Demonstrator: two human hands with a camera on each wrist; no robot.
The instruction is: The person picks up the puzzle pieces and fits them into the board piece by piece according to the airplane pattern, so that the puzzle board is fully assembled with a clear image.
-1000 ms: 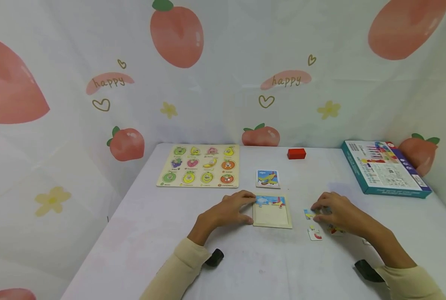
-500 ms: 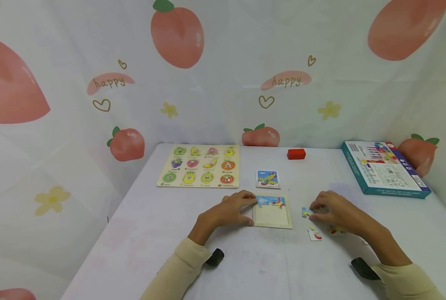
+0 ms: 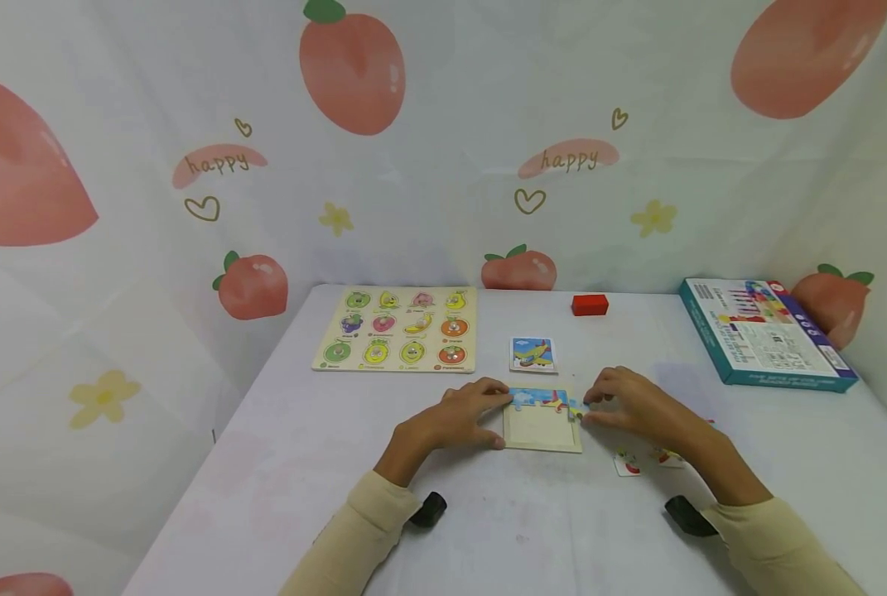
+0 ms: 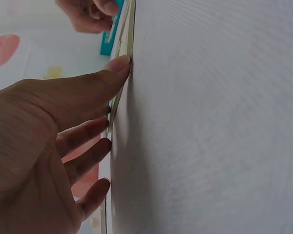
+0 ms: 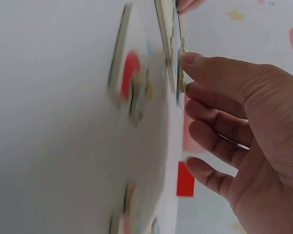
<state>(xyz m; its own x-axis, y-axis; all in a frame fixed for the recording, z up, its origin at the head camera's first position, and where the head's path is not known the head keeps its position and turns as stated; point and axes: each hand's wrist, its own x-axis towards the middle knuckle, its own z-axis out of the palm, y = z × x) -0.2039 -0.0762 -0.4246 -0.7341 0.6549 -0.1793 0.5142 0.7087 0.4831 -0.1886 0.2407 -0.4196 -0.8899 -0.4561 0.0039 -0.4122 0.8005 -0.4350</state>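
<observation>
A shallow wooden puzzle tray (image 3: 542, 439) lies on the table, its top row filled with sky and airplane pieces. At its left edge is my left hand (image 3: 461, 414), thumb and forefinger spread and touching it; the left wrist view shows the thumb (image 4: 118, 64) against the tray's edge. My right hand (image 3: 629, 404) pinches a puzzle piece (image 3: 576, 410) between thumb and fingers, over the tray's upper right edge. From the right wrist, the thumb (image 5: 210, 68) presses on that piece, seen edge-on. Loose puzzle pieces (image 3: 627, 463) lie near the right forearm, partly hidden by it.
Behind the tray is a stack of airplane picture cards (image 3: 533, 355). A fruit board (image 3: 406, 333) lies at the back left, a red block (image 3: 590, 305) at the back edge. On the far right rests a teal-sided box (image 3: 771, 338). A printed cloth hangs behind.
My right hand has picked a puzzle piece off the table and carried it left to the tray's right edge. The left hand stays in place at the tray.
</observation>
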